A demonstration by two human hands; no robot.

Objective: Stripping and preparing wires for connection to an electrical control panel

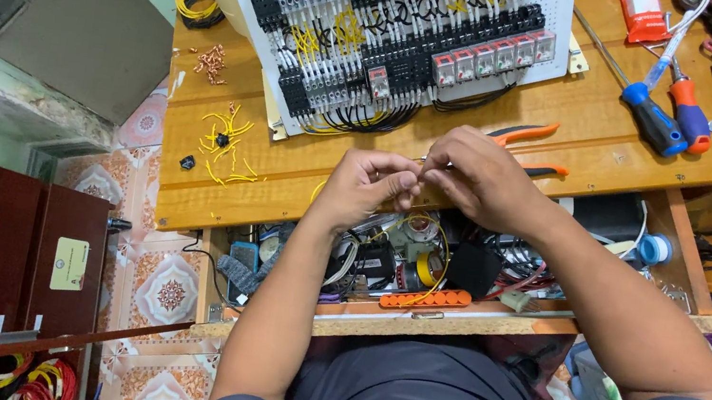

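— Two big things first?
— Wooden bench [578, 141], then white wiring panel [386, 22].
— And smaller?
— Left hand [365, 184] and right hand [480, 180], fingertips pinched on a thin yellow wire [422, 158] between them, just above the bench's front edge.

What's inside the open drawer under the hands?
In the drawer: a yellow tape roll, an orange strip, a black box and tangled wires. The left hand and right hand hide the back part.
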